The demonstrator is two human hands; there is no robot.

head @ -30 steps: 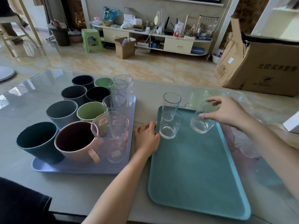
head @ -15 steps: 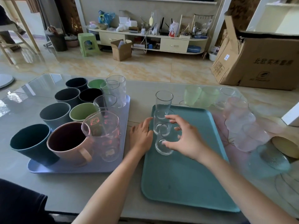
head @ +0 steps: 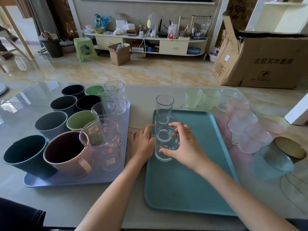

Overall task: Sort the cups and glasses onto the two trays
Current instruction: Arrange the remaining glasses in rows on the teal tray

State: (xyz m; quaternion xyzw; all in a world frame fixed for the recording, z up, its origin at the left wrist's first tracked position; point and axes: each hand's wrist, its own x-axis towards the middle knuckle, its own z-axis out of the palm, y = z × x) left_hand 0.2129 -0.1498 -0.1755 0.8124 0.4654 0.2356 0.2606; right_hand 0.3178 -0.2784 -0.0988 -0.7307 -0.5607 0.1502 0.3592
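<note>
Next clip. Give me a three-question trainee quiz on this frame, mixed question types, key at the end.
1. True or false: the right hand grips a clear glass on the teal tray.
2. How many clear glasses stand in the row along that tray's left edge?
3. The pink mug stands on: A) the lavender tray B) the teal tray C) the bare table.

Key: 1 true; 2 three; 3 A.

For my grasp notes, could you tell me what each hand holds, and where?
The right hand grips the nearest clear glass around its side wall. The left hand holds nothing, resting beside the teal tray.
</note>
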